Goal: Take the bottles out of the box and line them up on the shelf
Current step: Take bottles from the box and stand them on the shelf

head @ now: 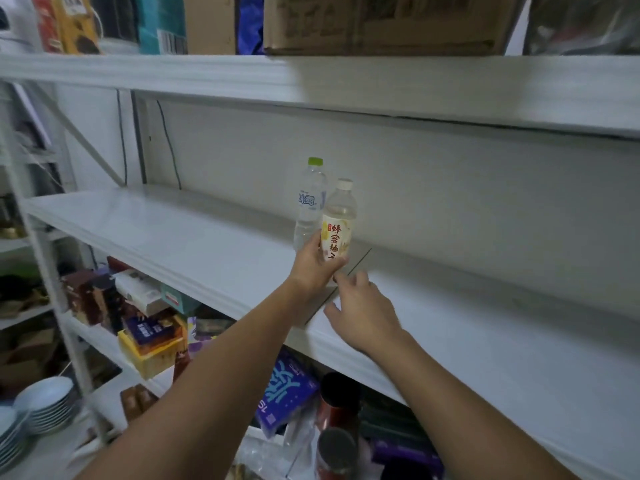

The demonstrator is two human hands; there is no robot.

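Note:
Two bottles stand close together near the middle of the white shelf [173, 230]. The clear water bottle [310, 202] has a green cap and a blue label. Right of it, touching or nearly so, is a pale drink bottle [338, 220] with a white cap and a yellow label. My left hand [313, 268] grips the lower part of the yellow-label bottle. My right hand [363, 311] hovers just below and right of it, fingers apart, holding nothing. The box of bottles is out of view.
A shelf above carries a cardboard box [381, 22] and packets. The shelf below holds coloured boxes [152, 337], a purple pack [287, 393] and dark cans [337, 400]. Stacked white bowls [45, 403] sit at lower left. A shelf seam [360, 261] runs beside the bottles.

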